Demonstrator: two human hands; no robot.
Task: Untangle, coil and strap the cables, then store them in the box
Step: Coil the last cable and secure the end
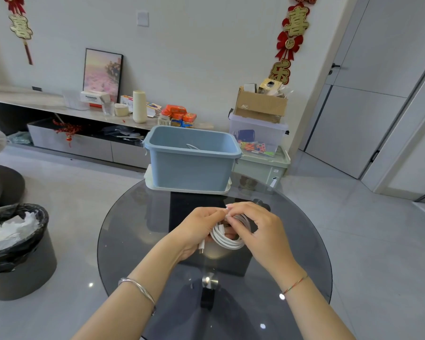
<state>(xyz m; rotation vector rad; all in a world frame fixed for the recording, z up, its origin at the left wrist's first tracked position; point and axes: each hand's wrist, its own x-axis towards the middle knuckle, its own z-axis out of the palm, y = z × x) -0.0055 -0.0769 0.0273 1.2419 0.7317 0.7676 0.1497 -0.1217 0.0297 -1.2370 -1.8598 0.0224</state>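
Note:
A white cable is wound into a small coil held above the round glass table. My left hand grips the coil's left side, and one plug end hangs down below that hand. My right hand pinches the coil's top with its fingertips. The blue plastic box stands open on its pale lid at the table's far edge, beyond both hands. A thin loop of white cable shows inside the box.
A black-lined waste bin stands on the floor at the left. Behind the table are a clear storage bin topped by a cardboard box, a green bin, and a low cabinet with clutter.

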